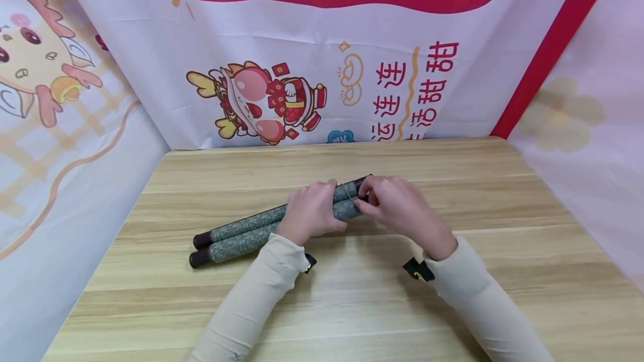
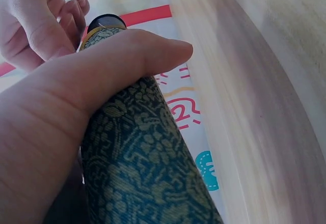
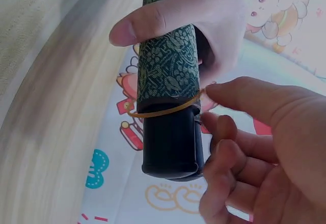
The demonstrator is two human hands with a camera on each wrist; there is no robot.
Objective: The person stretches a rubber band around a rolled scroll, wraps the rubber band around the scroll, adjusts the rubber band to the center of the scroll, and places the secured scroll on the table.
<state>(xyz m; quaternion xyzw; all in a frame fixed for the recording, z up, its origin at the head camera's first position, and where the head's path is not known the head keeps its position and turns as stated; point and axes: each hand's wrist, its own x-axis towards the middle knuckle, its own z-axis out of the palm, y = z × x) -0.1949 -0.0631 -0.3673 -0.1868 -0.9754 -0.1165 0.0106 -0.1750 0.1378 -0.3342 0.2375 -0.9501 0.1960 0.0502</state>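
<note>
Two long rolls lie side by side, wrapped in green patterned fabric [image 1: 251, 221] with dark end caps [image 3: 168, 150]. They slant across the table, their right ends farther back. My left hand [image 1: 312, 211] grips the rolls near their right end, thumb across the top of the fabric [image 2: 153, 158]. A thin yellow elastic band [image 3: 163, 113] loops over that end, where fabric meets cap in the right wrist view. My right hand [image 1: 397, 203] pinches the side of the band between thumb and forefinger, its other fingers curled beside the cap.
The rolls are over a light wood-grain table [image 1: 377, 312]. Printed cloth [image 1: 302, 32] hangs along its back edge, and more cloth stands at the left and right sides. A small dark piece [image 1: 418, 270] juts from under the right cuff.
</note>
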